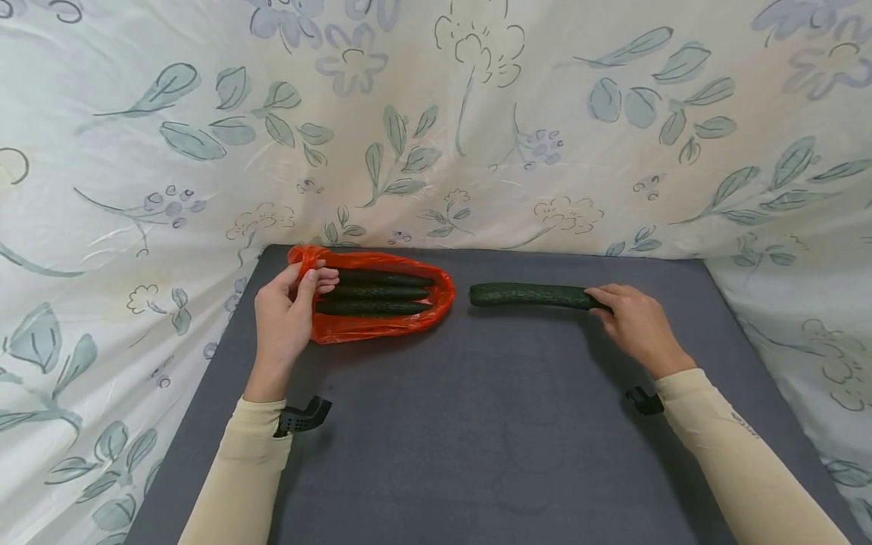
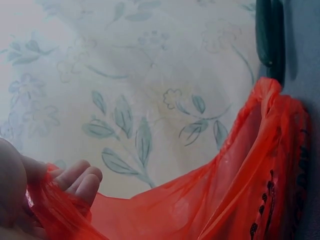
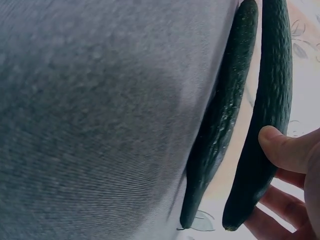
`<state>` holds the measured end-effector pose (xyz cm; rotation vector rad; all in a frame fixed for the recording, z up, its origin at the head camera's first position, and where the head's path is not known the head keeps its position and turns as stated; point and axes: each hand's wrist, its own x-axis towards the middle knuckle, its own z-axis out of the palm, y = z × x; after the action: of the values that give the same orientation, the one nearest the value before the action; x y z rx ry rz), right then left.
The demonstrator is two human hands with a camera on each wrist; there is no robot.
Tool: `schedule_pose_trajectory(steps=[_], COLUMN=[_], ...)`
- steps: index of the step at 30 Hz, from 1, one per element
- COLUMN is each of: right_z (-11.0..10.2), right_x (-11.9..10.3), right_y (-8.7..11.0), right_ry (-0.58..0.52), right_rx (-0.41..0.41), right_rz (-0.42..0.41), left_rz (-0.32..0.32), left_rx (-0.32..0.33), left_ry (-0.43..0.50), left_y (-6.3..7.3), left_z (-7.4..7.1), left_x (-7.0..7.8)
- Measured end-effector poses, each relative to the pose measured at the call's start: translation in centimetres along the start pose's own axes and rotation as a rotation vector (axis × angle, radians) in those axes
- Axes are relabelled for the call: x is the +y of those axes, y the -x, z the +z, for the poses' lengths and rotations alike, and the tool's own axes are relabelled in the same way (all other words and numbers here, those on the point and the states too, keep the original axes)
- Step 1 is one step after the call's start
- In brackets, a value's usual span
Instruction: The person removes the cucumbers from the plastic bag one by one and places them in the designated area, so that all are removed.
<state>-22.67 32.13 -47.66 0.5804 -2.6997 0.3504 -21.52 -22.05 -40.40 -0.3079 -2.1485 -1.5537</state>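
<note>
Behind the work surface hangs a pale floral cloth; before it lies a dark grey table; two beige sleeves extend over the table from the near side; an orange-red plastic bag lies at the far left of the table, its mouth spread open; the left hand grips the bag's gathered left end, thumb and fingers clamped on the plastic; the right hand grips the right end of a dark green cucumber, thumb opposite fingers; this cucumber is raised above the table, right of the bag and apart from it; a second cucumber lies on the table near it; three bagged cucumbers lie side by side; a black wrist device sits at each cuff.
</note>
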Motion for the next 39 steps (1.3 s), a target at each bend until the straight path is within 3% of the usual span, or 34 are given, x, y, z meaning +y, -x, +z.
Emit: schedule_pose_trajectory(steps=[29,39], right_z=[2.4,2.6], right_x=[1.7,1.9], right_y=[0.2,0.0], right_ry=[-0.007,0.006], right_rx=[-0.138,-0.14], right_rz=[0.031,0.049], left_rz=[0.001,0.0], left_rx=[0.009,0.015], left_ry=[0.011,0.011], left_y=[-0.1,-0.2], left_z=[-0.1,-0.2], left_x=[-0.4,-0.3])
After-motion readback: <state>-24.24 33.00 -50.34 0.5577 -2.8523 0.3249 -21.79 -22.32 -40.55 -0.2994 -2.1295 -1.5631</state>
